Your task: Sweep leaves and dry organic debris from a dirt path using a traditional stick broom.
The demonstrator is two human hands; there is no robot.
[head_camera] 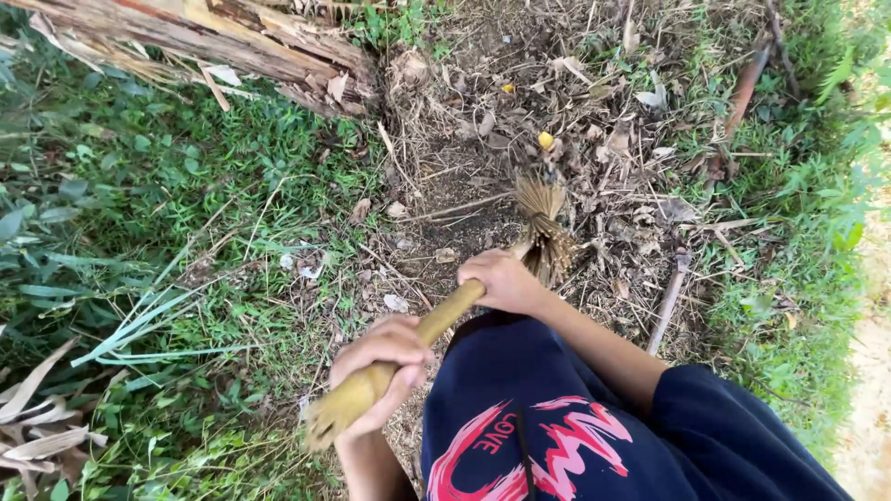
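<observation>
— Grassy ground with a bare patch of dry leaves and twigs: what are the hands doing?

— Both are clenched around a bamboo-handled broom (436,320). The left hand (382,364) grips near the frayed top end of the handle; the right hand (501,281) grips lower down, just behind the straw bristles (546,232).

— And beyond the fingers?

— Ahead of the right fingers the bristles fan out and touch the dry litter (557,130). Farther ahead lies a small yellow fruit (546,140); off beyond the left fingers, a split log (204,42) rests in the grass (167,186).

— How is sweeping done well here?

— Likely with short, low strokes, the lower hand steering and the upper hand pivoting, so bristles drag leaves without snagging on twigs.
</observation>
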